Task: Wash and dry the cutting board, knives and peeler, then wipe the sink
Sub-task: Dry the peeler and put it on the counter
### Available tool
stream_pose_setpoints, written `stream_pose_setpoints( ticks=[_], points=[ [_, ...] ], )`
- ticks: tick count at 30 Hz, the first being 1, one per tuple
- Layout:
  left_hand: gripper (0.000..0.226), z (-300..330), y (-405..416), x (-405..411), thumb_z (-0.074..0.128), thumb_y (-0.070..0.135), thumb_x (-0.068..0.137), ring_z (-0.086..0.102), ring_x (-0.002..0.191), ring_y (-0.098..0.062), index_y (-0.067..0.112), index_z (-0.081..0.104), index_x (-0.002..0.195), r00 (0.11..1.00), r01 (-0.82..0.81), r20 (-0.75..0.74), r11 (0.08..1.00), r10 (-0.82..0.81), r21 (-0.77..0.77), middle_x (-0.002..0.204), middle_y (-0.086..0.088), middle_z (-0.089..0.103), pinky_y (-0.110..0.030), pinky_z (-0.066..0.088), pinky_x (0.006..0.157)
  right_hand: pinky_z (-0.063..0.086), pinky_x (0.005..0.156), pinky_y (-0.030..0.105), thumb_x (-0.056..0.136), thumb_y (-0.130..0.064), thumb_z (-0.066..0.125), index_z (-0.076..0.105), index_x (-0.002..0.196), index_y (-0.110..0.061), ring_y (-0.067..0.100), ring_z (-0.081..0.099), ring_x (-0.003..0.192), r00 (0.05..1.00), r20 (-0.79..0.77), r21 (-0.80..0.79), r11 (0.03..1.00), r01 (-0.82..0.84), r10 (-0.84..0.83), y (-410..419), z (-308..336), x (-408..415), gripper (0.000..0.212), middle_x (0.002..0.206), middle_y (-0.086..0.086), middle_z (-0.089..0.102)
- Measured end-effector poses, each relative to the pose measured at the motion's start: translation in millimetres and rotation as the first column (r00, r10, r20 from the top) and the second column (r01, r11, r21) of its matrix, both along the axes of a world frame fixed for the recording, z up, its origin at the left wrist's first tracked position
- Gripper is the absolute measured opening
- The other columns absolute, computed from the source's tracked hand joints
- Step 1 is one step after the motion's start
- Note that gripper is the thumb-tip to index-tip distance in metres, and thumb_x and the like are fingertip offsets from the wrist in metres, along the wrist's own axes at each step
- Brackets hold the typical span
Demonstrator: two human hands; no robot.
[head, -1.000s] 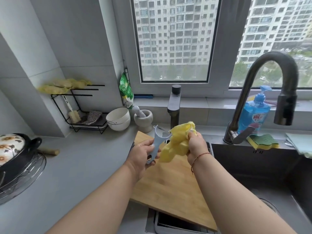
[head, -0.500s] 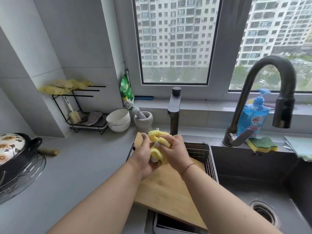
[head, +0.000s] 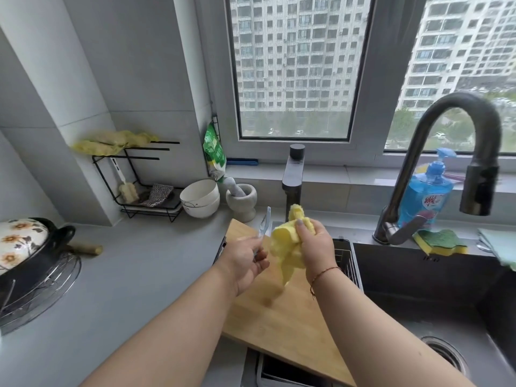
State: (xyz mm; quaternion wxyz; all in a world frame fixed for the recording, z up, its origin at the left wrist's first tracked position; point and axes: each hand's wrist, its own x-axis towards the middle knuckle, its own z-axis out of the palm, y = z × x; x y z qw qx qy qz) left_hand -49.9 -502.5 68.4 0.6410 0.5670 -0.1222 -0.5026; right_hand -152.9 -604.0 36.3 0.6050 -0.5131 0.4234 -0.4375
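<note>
The person stands at the drying step for the peeler (head: 264, 226). The left hand (head: 245, 262) holds the peeler by its handle, fingers curled around the lower part, and the head of the tool stands up above the hand, a little blurred. The right hand (head: 312, 247) grips a yellow cloth (head: 287, 247); the fingers are bunched around the upper part of it and the rest hangs down below the hand. The cloth is just to the right of the peeler, and it is hard to tell if the 2 touch at this moment.

Under both hands lies the wooden cutting board (head: 282, 317), set across the left part of the sink (head: 418, 275). To the right of the right hand the sink basin is open, with the tap (head: 446, 152) above it. No knives are visible near the hands.

By judgement, the washing of the peeler is done and the wiping is in progress or near its end. The next move calls for bringing the cloth around the blade end with care, because the edge is sharp and thin, then for putting the peeler down somewhere dry, away from the basin. After this the board and the sink remain
</note>
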Motion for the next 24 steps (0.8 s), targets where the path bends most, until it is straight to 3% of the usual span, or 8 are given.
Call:
stream_pose_setpoints(
  ticks=[2,5,7,10,12,15,21,24],
  points=[
    [0.008,-5.8,-1.5,2.1,0.050,0.001,0.098,0.048,0.063,-0.012,0.001,0.057,0.101,0.997,-0.020,0.068,1.000,0.019,0.012,0.071,-0.007,0.048,-0.018,0.050,0.048,0.052,0.084,0.042,0.095,-0.030,0.056,0.059,0.088,-0.029,0.021,0.058,0.086,0.998,0.022,-0.023,0.998,0.065,-0.064,-4.8,4.8,-3.2,0.008,0.091,0.002,0.061],
    [0.025,-15.6,-2.7,5.0,0.054,-0.009,0.092,0.056,0.067,-0.015,-0.004,0.055,0.117,0.991,-0.036,0.129,0.999,0.033,0.022,0.080,-0.011,0.055,-0.020,0.057,0.059,0.053,0.082,0.040,0.088,-0.038,0.060,0.062,0.088,-0.032,0.026,0.060,0.094,0.998,0.021,-0.143,0.988,0.066,-0.063,-4.8,13.5,-4.7,0.006,0.108,0.014,0.060],
    [0.031,-16.3,-3.5,4.6,0.050,-0.015,0.091,0.058,0.072,-0.017,-0.005,0.055,0.120,0.987,-0.019,0.162,1.000,0.015,0.023,0.088,-0.012,0.059,-0.023,0.057,0.067,0.052,0.074,0.030,0.085,-0.035,0.063,0.064,0.092,-0.028,0.023,0.060,0.090,1.000,-0.005,-0.251,0.968,-0.012,0.011,0.3,14.8,-2.5,0.010,0.104,0.011,0.057],
    [0.039,-8.3,-4.5,0.5,0.036,-0.022,0.087,0.061,0.078,-0.023,-0.009,0.058,0.117,0.985,0.055,0.162,0.998,-0.050,-0.027,0.089,-0.015,0.064,-0.028,0.053,0.071,0.044,0.068,0.010,0.089,-0.027,0.065,0.065,0.105,-0.020,0.011,0.053,0.086,0.950,-0.293,-0.379,0.900,-0.215,0.103,10.8,10.8,3.3,0.018,0.095,-0.003,0.046],
    [0.045,-4.7,-3.2,0.9,0.028,-0.025,0.085,0.062,0.087,-0.031,-0.009,0.057,0.116,0.991,0.108,0.091,0.991,-0.100,-0.084,0.096,-0.021,0.064,-0.035,0.053,0.078,0.046,0.075,0.016,0.087,-0.031,0.067,0.068,0.109,-0.017,0.011,0.052,0.089,0.879,-0.453,-0.366,0.868,-0.336,0.149,16.7,3.2,7.9,0.026,0.097,-0.003,0.046],
    [0.051,-9.0,-0.2,7.8,0.021,-0.026,0.084,0.061,0.093,-0.033,-0.010,0.052,0.121,0.985,0.174,0.030,0.980,-0.172,-0.091,0.106,-0.024,0.061,-0.035,0.053,0.081,0.048,0.084,0.031,0.087,-0.035,0.067,0.069,0.112,-0.015,0.017,0.054,0.095,0.847,-0.505,-0.278,0.897,-0.343,0.168,18.3,-2.0,8.2,0.032,0.102,0.001,0.050],
    [0.037,-23.2,6.9,13.7,0.033,-0.015,0.095,0.056,0.108,-0.034,-0.014,0.051,0.127,0.968,0.248,-0.010,0.965,-0.249,-0.086,0.123,-0.031,0.057,-0.041,0.042,0.106,0.049,0.079,0.031,0.087,-0.042,0.064,0.068,0.116,-0.014,0.019,0.057,0.095,0.804,-0.588,-0.229,0.934,-0.274,0.092,2.5,-13.3,1.1,0.040,0.104,0.003,0.056],
    [0.030,-24.9,3.3,15.0,0.033,-0.003,0.101,0.058,0.100,-0.028,-0.014,0.053,0.120,0.979,0.186,-0.064,0.975,-0.194,-0.124,0.117,-0.027,0.059,-0.034,0.046,0.096,0.044,0.075,0.026,0.087,-0.039,0.066,0.067,0.113,-0.013,0.016,0.054,0.092,0.801,-0.585,-0.216,0.929,-0.301,0.124,9.4,-14.9,2.4,0.036,0.106,0.004,0.053]
  ],
)
